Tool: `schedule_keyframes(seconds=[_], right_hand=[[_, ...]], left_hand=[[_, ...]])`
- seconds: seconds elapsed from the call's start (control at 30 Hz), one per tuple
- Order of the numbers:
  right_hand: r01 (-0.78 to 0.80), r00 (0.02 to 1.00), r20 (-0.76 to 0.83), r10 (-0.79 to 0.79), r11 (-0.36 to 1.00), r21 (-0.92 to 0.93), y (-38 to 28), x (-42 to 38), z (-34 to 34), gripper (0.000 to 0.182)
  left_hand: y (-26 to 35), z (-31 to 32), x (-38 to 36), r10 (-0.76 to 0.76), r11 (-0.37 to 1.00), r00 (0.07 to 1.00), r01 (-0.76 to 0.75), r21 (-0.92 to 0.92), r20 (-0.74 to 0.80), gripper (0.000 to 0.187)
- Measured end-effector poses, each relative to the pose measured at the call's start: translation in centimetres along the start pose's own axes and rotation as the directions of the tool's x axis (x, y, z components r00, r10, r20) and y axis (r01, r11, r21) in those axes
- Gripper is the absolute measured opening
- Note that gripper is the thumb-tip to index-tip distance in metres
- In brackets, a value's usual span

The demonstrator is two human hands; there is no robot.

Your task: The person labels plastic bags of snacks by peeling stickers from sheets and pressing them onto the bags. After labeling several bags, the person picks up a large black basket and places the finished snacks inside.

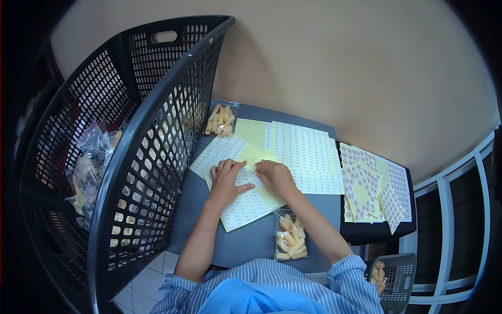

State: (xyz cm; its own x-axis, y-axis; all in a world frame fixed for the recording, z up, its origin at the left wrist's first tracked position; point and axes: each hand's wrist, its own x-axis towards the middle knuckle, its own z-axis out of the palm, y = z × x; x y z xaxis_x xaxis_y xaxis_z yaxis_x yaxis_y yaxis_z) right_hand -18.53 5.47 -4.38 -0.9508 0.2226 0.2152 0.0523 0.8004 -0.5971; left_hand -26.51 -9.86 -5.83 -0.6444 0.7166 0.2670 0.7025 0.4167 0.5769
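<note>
Far left: a tall black perforated laundry basket [130, 157], tipped up beside the table, with clear packets [91, 162] heaped inside (contents too small to make out). Next, on the grey table [251, 240], at its far left corner, a clear bag of pale snack sticks [220, 120]. Toward the middle, a yellow-backed sheet of small white labels [243, 206] lying askew, near edge pointing at the body. On that sheet, the left hand [226, 178], flat, fingers loosely spread and pressing the paper down, nothing gripped. Just right of it and almost touching, the right hand [274, 175], fingers curled at the sheet's top edge, fingertips pinching at a label or the backing (cannot tell which). Nearer the body, right of the sheet, a second sealed bag of snack sticks [290, 239]. Farther back, more white label sheets [303, 152] overlapping. Further right, on a darker surface, sheets of round red-and-white stickers [366, 183]. Bottom right, below table level, a small grey basket [397, 272] holding more snack sticks.
</note>
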Motion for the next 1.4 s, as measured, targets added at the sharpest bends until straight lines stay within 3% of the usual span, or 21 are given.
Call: schedule_keyframes(seconds=[0.17,0.23,0.4,0.47,0.5,0.57,0.6,0.7,0.73,0.8,0.83,0.9,0.93,1.0,1.03,1.27,1.33,1.4], right_hand=[[-0.071,0.994,0.09,0.065,0.995,0.068,-0.2,0.2,-0.8,0.009],[0.145,0.988,-0.064,-0.137,0.978,0.148,0.3,0.0,-1.5,0.009],[0.081,0.992,-0.101,-0.07,0.991,0.104,-1.5,-4.3,-6.2,0.022],[-0.212,0.956,-0.207,0.209,0.977,0.005,-2.5,-7.9,-7.1,0.041],[-0.218,0.954,-0.212,0.214,0.976,0.003,-2.6,-9.4,-7.3,0.041],[-0.591,0.801,-0.056,0.596,0.803,0.077,-2.8,-12.2,-7.3,0.067],[-0.597,0.797,-0.06,0.601,0.799,0.078,-2.6,-13.1,-6.7,0.067],[-0.462,0.833,-0.111,0.543,0.791,0.401,-1.2,-14.4,-4.0,0.082],[-0.463,0.83,-0.115,0.546,0.789,0.404,-1.2,-14.4,-3.5,0.082],[-0.25,0.821,-0.166,0.547,0.605,0.756,-1.5,-14.4,-2.8,0.081],[-0.247,0.819,-0.169,0.548,0.603,0.758,-1.8,-14.5,-3.0,0.081],[-0.097,0.748,-0.34,0.57,0.6,0.794,-2.7,-14.5,-3.8,0.082],[-0.095,0.746,-0.342,0.572,0.599,0.795,-3.0,-14.6,-4.1,0.082],[-0.005,0.702,-0.469,0.537,0.661,0.75,-3.6,-14.8,-4.5,0.081],[-0.005,0.698,-0.47,0.54,0.66,0.751,-3.9,-14.9,-4.6,0.081],[0.005,0.653,-0.553,0.518,0.727,0.687,-4.9,-15.3,-4.9,0.08],[-0.008,0.65,-0.551,0.523,0.73,0.683,-4.9,-15.5,-4.9,0.08],[0.025,0.677,-0.509,0.532,0.674,0.739,-4.6,-15.7,-5.1,0.08]], left_hand=[[0.0,0.1,0.0,-0.008,1.0,1.0,0.008,-0.001,0.012,0.064],[-0.1,0.2,-0.2,0.007,1.0,1.0,-0.007,-0.016,-0.007,0.062],[0.2,-0.1,-0.4,0.004,0.999,0.998,-0.008,0.05,0.065,0.056],[0.3,0.0,-0.5,0.008,0.995,0.998,-0.014,0.103,0.058,0.054],[0.7,-0.3,-0.6,-0.012,0.991,0.996,-0.001,0.137,0.093,0.056],[1.4,-0.1,-0.8,-0.005,0.993,0.998,-0.002,0.115,0.063,0.057],[1.8,0.0,-1.0,-0.005,0.995,1.0,0.002,0.096,0.03,0.058],[3.7,-0.4,-1.2,0.036,0.999,0.996,-0.033,-0.039,0.078,0.058],[4.3,-0.5,-1.3,0.042,0.999,0.996,-0.039,-0.038,0.081,0.058],[5.3,-0.9,-1.9,0.091,0.98,0.995,-0.085,-0.178,0.028,0.051],[5.9,-1.3,-2.1,0.095,0.98,0.995,-0.088,-0.176,0.031,0.051],[7.1,-2.0,-2.6,-0.023,0.861,1.0,0.029,-0.508,0.017,0.042],[7.2,-1.3,-3.0,-0.019,0.862,1.0,0.026,-0.506,0.02,0.042],[7.5,0.6,-3.9,-0.034,0.512,0.99,0.137,-0.848,0.139,0.035],[8.2,1.0,-4.2,-0.045,0.481,0.977,0.204,-0.853,0.208,0.034],[9.1,2.0,-4.6,-0.01,0.5,0.973,0.206,-0.841,0.232,0.024],[9.0,1.9,-4.4,0.004,0.39,0.948,0.292,-0.873,0.319,0.026],[9.1,1.9,-4.5,0.033,0.338,0.956,0.265,-0.903,0.293,0.028]])
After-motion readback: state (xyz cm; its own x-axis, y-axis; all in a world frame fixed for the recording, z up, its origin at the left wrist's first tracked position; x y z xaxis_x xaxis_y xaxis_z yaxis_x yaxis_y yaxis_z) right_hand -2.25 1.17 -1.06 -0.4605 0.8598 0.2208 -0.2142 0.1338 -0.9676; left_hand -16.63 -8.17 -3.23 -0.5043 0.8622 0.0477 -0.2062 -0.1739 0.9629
